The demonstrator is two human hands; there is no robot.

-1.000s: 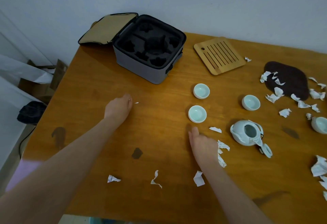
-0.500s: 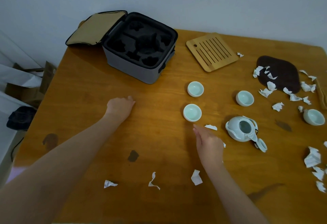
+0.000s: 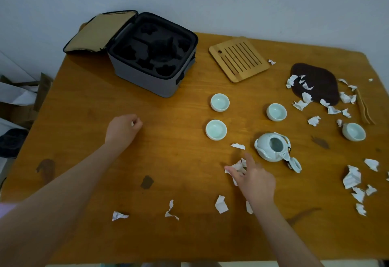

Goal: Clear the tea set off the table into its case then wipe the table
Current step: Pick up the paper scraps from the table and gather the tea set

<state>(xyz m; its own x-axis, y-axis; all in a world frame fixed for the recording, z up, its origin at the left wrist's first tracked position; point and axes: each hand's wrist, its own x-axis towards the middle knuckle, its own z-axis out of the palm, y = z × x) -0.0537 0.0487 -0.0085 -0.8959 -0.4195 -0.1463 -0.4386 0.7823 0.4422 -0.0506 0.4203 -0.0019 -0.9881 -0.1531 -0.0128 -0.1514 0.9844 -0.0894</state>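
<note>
Pale ceramic teapot [image 3: 271, 147]: stands lidless on the wooden table [image 3: 168, 161], right of centre. Its lid [image 3: 295, 164] lies just beside the spout.
Cups [image 3: 219, 102]: four, upright on the table. Two are left of the teapot, one is behind it and one is far to the right.
Case [image 3: 147, 79]: open at the far left, flap folded back, black foam slots showing.
Right hand [image 3: 254, 180]: pinches crumpled paper scraps [image 3: 236, 166] between thumb and fingers, forefinger stretched out, near the teapot but not touching it.
Left hand [image 3: 122, 129]: rests on the table well left of the cups, fingers curled in on a white fleck [image 3: 132, 123].
Bamboo tray [image 3: 239, 59]: lies flat, right of the case.
Dark cloth [image 3: 317, 81]: lies at the far right, with wooden tongs [image 3: 365, 106] beside it.
Loose paper bits [image 3: 221, 204]: scattered along the near edge and the right side.
</note>
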